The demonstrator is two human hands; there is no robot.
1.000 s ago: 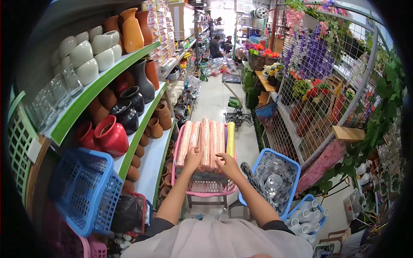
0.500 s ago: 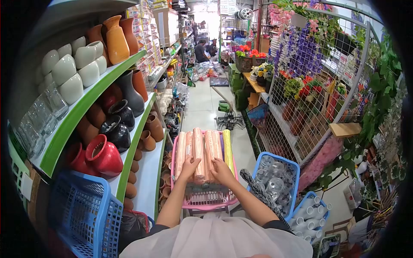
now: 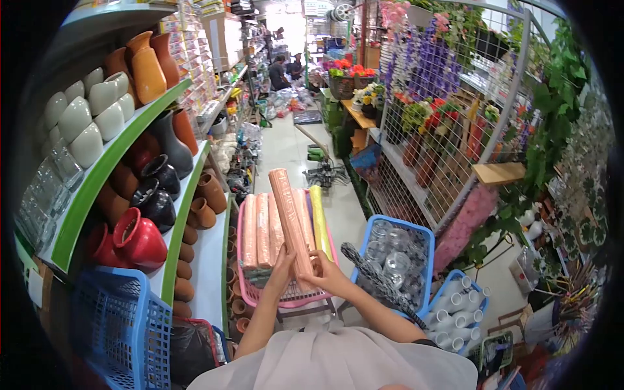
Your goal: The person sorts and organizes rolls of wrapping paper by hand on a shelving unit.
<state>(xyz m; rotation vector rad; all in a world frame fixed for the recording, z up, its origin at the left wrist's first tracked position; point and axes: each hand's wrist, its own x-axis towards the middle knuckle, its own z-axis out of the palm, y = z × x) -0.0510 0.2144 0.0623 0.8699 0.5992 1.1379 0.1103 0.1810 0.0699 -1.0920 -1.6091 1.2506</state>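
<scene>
A long peach-coloured roll with a printed pattern tilts upward in front of me, its top leaning left. My left hand grips its lower part from the left side. On the other side, my right hand is closed around the roll near its bottom end. Below it is a pink plastic basket holding several similar peach rolls, stood side by side. A yellow roll lies at the basket's right side, with a thin purple one beside it, partly hidden.
Shelves of vases and pots line the left, above a blue basket. On the right, one blue crate holds glass jars and another holds white tubes. A wire rack carries artificial flowers. People sit far down the aisle.
The peach roll has been lifted from among the others and tilted up, held in both hands. The view has shifted slightly, so the surroundings appear further left.
</scene>
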